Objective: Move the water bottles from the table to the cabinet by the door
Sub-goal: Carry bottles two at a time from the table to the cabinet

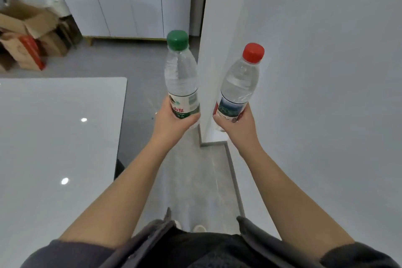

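Two clear plastic water bottles are off the glossy white worktop (63,137) already: left hand (174,121) wraps the green-capped one (181,76), right hand (236,125) the red-capped one (239,85). White cabinet (130,0) far ahead, so carrying's left.

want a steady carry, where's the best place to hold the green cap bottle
Grip the green-capped bottle low, around its labelled band, coming from the side as the left hand does now. It stands upright, and the straight band lets fingers wrap it; the upper body tapers.

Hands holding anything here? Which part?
Left hand grips the green-capped bottle around its labelled lower body; right hand grips the red-capped bottle likewise.
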Action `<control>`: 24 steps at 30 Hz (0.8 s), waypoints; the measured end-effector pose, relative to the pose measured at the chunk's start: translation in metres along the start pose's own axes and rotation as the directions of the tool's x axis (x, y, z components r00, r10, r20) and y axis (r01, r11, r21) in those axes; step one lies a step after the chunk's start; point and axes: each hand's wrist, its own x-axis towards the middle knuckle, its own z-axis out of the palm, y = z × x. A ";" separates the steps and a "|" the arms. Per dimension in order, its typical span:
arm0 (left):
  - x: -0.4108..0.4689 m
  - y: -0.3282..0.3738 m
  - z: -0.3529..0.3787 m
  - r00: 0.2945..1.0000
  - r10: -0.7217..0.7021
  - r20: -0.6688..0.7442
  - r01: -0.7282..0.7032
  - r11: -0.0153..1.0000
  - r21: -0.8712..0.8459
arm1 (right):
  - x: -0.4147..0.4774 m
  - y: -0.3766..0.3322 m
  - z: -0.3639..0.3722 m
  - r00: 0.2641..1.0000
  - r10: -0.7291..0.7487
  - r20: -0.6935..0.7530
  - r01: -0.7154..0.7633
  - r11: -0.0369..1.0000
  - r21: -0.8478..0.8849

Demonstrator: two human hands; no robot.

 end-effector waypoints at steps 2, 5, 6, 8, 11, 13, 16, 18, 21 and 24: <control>0.014 0.026 -0.008 0.998 0.060 -0.013 -0.060 0.998 -0.032 | 0.009 -0.025 0.001 0.999 -0.032 -0.022 0.032 0.999 0.028; 0.030 0.059 -0.019 0.992 0.115 -0.058 -0.118 0.991 -0.061 | 0.022 -0.059 -0.001 0.996 -0.085 -0.033 0.086 0.996 0.028; 0.035 0.067 -0.023 0.989 0.130 -0.064 -0.134 0.989 -0.069 | 0.025 -0.071 -0.001 0.994 -0.104 -0.032 0.105 0.994 0.030; 0.042 0.082 -0.030 0.983 0.164 -0.078 -0.170 0.981 -0.090 | 0.030 -0.091 -0.002 0.990 -0.136 -0.029 0.137 0.990 0.032; 0.049 0.100 -0.038 0.973 0.204 -0.106 -0.213 0.974 -0.075 | 0.035 -0.118 -0.003 0.984 -0.179 -0.023 0.179 0.984 0.024; 0.050 0.111 -0.042 0.967 0.225 -0.119 -0.233 0.971 -0.060 | 0.038 -0.134 -0.002 0.978 -0.206 -0.016 0.206 0.978 0.013; 0.050 0.125 -0.045 0.960 0.247 -0.131 -0.255 0.966 -0.045 | 0.040 -0.154 -0.001 0.971 -0.241 -0.011 0.241 0.971 0.011; 0.049 0.132 -0.045 0.955 0.261 -0.137 -0.268 0.963 -0.035 | 0.042 -0.164 -0.001 0.967 -0.256 -0.007 0.256 0.967 0.009; 0.052 0.141 -0.047 0.955 0.267 -0.132 -0.273 0.961 -0.035 | 0.045 -0.174 0.000 0.963 -0.270 -0.009 0.270 0.963 0.008; 0.058 0.151 -0.050 0.955 0.265 -0.130 -0.271 0.962 -0.032 | 0.050 -0.185 0.001 0.959 -0.282 -0.011 0.282 0.959 0.012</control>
